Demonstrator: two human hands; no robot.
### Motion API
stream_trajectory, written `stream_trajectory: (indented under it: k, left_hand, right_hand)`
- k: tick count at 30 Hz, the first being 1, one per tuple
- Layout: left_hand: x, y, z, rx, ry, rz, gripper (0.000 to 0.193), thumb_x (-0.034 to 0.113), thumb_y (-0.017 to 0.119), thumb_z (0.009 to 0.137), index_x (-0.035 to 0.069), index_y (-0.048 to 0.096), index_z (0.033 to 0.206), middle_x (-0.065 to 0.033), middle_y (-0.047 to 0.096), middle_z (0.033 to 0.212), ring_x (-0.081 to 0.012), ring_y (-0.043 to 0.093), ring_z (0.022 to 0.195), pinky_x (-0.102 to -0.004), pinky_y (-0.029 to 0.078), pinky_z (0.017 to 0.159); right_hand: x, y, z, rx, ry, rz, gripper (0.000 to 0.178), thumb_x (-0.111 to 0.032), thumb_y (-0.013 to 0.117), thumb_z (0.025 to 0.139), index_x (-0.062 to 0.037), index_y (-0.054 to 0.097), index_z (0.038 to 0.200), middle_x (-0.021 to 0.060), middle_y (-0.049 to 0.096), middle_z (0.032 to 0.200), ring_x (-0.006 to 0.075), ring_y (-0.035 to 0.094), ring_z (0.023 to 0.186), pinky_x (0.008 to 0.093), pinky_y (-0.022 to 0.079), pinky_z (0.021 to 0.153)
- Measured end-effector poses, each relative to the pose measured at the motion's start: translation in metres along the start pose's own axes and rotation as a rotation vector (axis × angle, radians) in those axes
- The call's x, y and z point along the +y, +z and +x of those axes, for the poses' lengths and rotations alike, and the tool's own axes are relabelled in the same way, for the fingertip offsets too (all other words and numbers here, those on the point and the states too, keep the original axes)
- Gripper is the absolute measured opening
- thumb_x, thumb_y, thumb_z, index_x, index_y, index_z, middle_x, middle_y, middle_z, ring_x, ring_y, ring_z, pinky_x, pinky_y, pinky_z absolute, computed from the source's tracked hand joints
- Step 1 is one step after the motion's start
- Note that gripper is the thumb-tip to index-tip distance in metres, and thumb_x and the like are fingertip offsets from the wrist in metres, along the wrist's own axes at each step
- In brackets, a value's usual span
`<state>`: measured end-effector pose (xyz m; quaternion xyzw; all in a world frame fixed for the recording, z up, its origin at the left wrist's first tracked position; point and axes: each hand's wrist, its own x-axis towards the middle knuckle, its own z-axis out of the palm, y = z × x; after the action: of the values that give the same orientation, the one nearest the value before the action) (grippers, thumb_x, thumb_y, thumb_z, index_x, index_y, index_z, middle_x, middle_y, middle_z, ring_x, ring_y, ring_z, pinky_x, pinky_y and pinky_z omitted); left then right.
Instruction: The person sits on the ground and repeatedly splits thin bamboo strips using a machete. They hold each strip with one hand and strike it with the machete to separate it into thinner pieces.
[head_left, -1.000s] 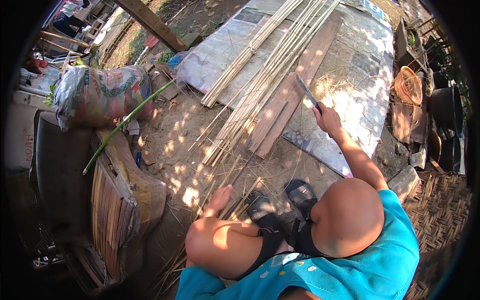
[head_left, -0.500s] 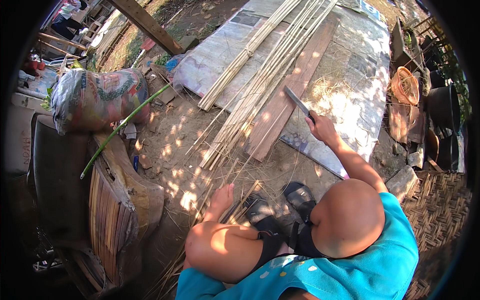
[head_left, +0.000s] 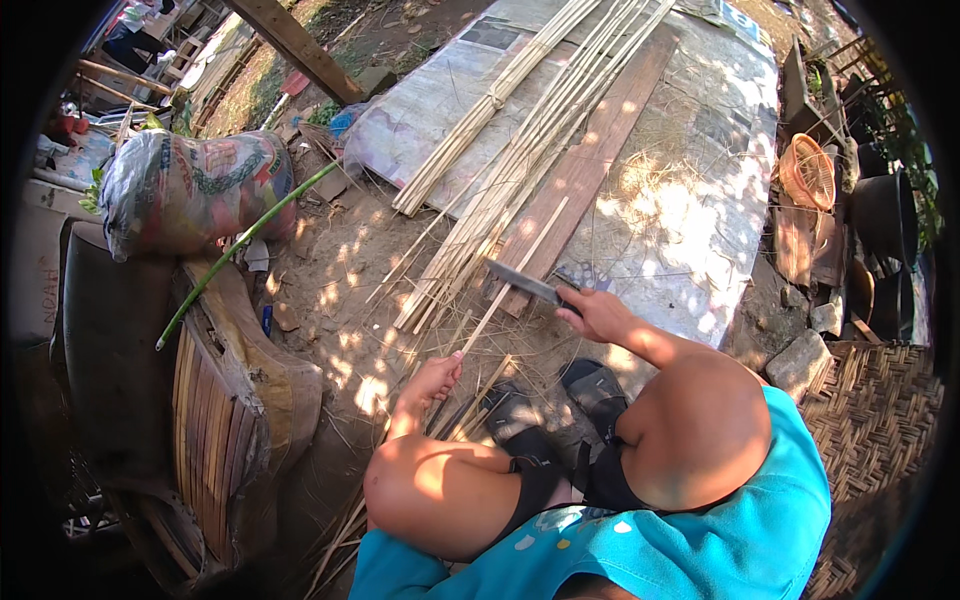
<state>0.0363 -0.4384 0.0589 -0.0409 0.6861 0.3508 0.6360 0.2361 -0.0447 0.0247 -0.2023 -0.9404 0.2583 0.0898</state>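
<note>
My left hand (head_left: 437,379) is closed around the lower end of a thin pale bamboo strip (head_left: 533,245). The strip slants up and to the right, its far end over a brown wooden plank (head_left: 600,150). In my right hand (head_left: 597,314) is a knife (head_left: 524,282) with a long dark blade and a dark handle, fingers wrapped round the handle. The blade points left and crosses the strip near the plank's near end; whether it cuts in cannot be made out. Left of the plank lie many loose bamboo strips (head_left: 500,215) and a tied bundle of strips (head_left: 470,130).
A pale printed sheet (head_left: 700,220) lies under the plank. To the left are a stuffed sack (head_left: 200,190), a green stalk (head_left: 245,240) and a worn wooden piece (head_left: 270,370). An orange basket (head_left: 808,172) and woven matting (head_left: 875,440) are at right. More strips lie by my left leg.
My right hand has brought the knife down and left, from over the plank to across the strip. The left hand has risen slightly, and the strip it holds now stands out more clearly.
</note>
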Motion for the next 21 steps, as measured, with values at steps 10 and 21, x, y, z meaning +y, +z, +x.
stream_trajectory:
  k: [10, 21]
  left_hand:
    - [-0.089, -0.058, -0.059, -0.096, -0.032, 0.097, 0.038, 0.048, 0.062, 0.1, 0.01, 0.063, 0.104, -0.0065, 0.056, 0.08, -0.0188, 0.053, 0.072, -0.0325, 0.042, 0.064]
    - [-0.005, -0.128, -0.056, 0.481, 0.048, 1.236, 0.045, 0.035, 0.06, 0.099, 0.012, 0.064, 0.138, -0.0239, 0.068, 0.129, -0.0411, 0.062, 0.125, -0.0478, 0.049, 0.107]
  right_hand:
    - [0.046, -0.04, 0.028, -0.026, 0.245, -0.015, 0.041, -0.039, 0.056, 0.104, -0.0034, 0.062, 0.124, 0.0289, 0.072, 0.091, 0.0488, 0.07, 0.09, 0.0563, 0.055, 0.079]
    - [0.008, 0.006, -0.015, -0.021, 0.377, 0.193, 0.048, -0.039, 0.058, 0.104, -0.0057, 0.06, 0.138, 0.0297, 0.072, 0.101, 0.0486, 0.069, 0.098, 0.0531, 0.054, 0.086]
